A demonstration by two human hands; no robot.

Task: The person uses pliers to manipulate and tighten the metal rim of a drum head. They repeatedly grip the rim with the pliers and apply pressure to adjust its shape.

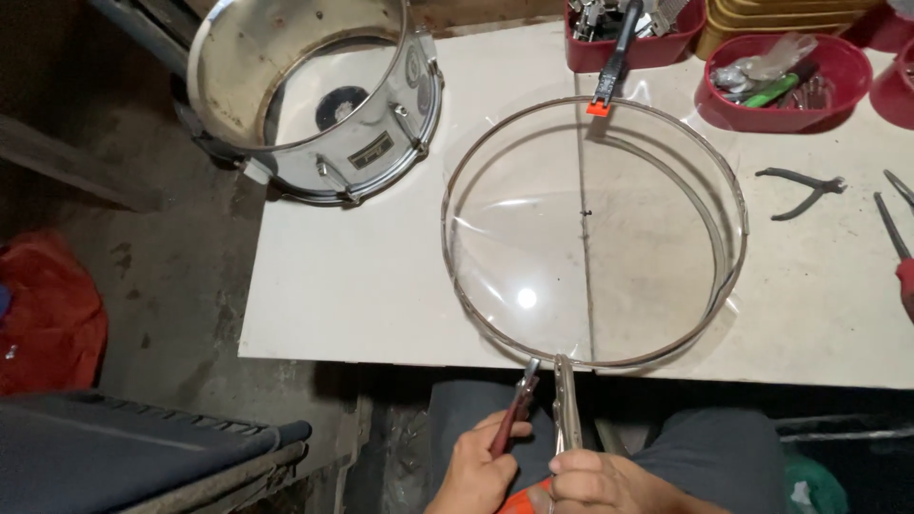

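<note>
A clear drum skin stretched in a round metal hoop (457, 286) lies on the white table (352, 286). At the hoop's near edge my left hand (473, 466) holds red-handled pliers (517, 409) whose jaws touch the rim. My right hand (595, 479) grips metal locking pliers (566, 405) clamped on the same rim, right beside the first tool. A red-tipped black clamp (609, 71) bites the hoop's far edge.
A chrome drum shell (314, 95) stands at the table's far left corner. Red trays (809, 71) with tools and small parts line the back right. Loose pliers (804, 190) and another tool (900, 243) lie at the right. A red bag (48, 314) sits on the floor.
</note>
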